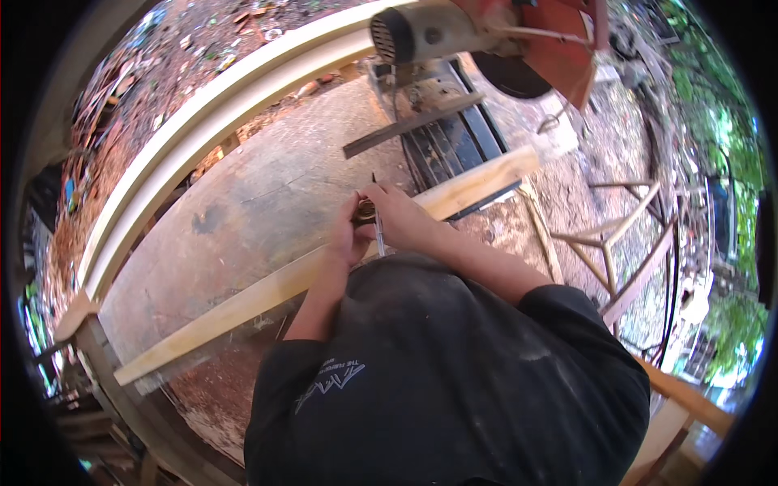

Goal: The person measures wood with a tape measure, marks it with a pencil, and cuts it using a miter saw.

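Observation:
Close in front of my chest, my left hand (347,241) is curled around a small dark-and-gold round thing (366,212), possibly a tape measure; its exact kind is unclear. A narrow pale strip (380,239) runs down from it between my hands toward my shirt. My right hand (399,219) is closed against the same thing from the other side. From its fingertips a thin dark pointed piece (374,177) sticks up, too small to name. Beneath both hands a long pale wooden plank (235,309) lies slantwise across the worktable, its right end (502,174) on the saw's base.
A chop saw with a red guard (559,57) and grey motor (417,36) stands raised over its dark base (454,142). A dark wood strip (413,124) lies across the base. Long pale beams (186,121) border the worktable's (267,178) far side. Wooden frames (604,243) stand right.

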Action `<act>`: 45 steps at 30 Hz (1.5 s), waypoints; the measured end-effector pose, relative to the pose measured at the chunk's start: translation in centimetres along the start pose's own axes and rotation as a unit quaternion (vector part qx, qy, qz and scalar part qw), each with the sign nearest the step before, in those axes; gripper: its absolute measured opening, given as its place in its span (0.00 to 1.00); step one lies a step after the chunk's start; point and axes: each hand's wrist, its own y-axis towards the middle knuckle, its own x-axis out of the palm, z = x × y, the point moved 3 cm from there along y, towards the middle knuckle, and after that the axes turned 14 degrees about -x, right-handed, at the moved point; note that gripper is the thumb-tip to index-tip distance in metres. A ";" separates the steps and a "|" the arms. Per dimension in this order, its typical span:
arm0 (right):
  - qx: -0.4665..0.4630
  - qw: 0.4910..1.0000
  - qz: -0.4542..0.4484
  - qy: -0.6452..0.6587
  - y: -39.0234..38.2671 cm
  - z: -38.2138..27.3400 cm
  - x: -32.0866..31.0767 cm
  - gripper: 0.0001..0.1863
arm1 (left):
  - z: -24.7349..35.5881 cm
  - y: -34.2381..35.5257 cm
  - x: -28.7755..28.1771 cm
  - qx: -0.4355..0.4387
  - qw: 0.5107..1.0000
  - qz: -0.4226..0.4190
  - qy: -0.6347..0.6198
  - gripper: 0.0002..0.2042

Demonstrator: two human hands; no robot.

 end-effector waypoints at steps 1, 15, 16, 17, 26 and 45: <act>-0.009 0.999 0.027 0.019 0.2 -0.7 -0.8 0.27 | 0.5 0.0 -0.5 -0.016 1.000 -0.012 0.017 0.08; 0.403 0.910 0.055 -0.081 -10.5 7.8 -4.9 0.28 | 16.1 0.4 -5.2 0.405 0.420 0.428 0.690 0.13; 0.404 0.910 0.054 -0.079 -10.7 7.9 -5.0 0.28 | 15.9 -0.7 -4.4 0.410 0.455 0.404 0.679 0.14; 0.419 0.904 0.018 -0.087 -11.0 7.8 -5.1 0.28 | 15.6 -2.7 -3.6 0.450 0.457 0.389 0.661 0.16; 0.493 0.867 0.072 -0.012 -11.2 6.9 -4.4 0.29 | 12.7 -22.4 -21.1 -0.090 0.439 0.433 0.782 0.27; 0.453 0.866 0.209 -0.019 -2.6 13.7 -7.4 0.27 | 20.6 -14.0 -14.7 0.013 0.524 0.430 0.735 0.29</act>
